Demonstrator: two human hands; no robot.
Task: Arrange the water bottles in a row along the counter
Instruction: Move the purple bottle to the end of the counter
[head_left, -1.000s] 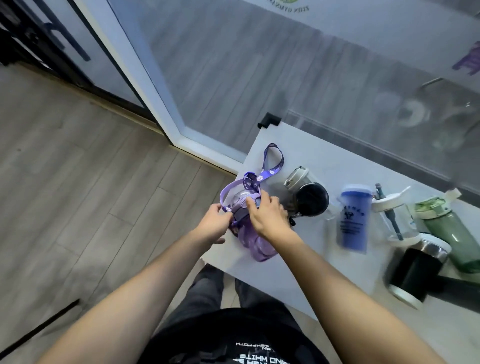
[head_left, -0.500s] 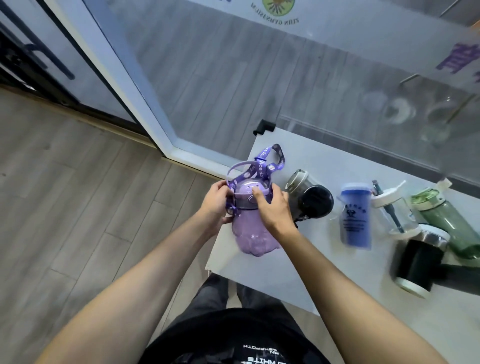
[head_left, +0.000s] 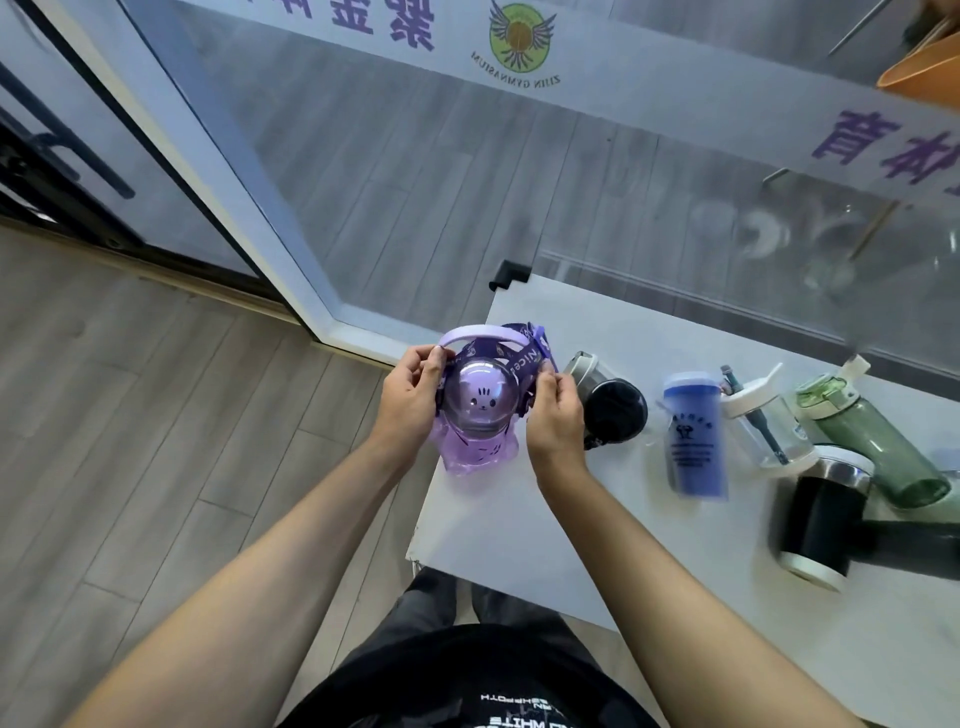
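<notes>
A purple bottle (head_left: 478, 410) with a domed lid, a cartoon face and a purple strap stands upright at the left end of the white counter (head_left: 519, 530). My left hand (head_left: 410, 400) grips its left side and my right hand (head_left: 556, 415) grips its right side by the strap. To the right lie a bottle with a black lid (head_left: 608, 405), a blue cup (head_left: 696, 436), a clear bottle with a white lid (head_left: 769, 421), a green bottle (head_left: 872, 441) and a black and steel tumbler (head_left: 821, 525).
A glass wall (head_left: 571, 171) rises right behind the counter, with a white door frame (head_left: 234, 182) to the left. A black corner bracket (head_left: 506, 273) sits on the counter's far left corner. Wood floor lies left of the counter's edge.
The purple bottle went from lying tilted on the counter to standing upright. Both hands turned with it and now hold its two sides near the lid.
</notes>
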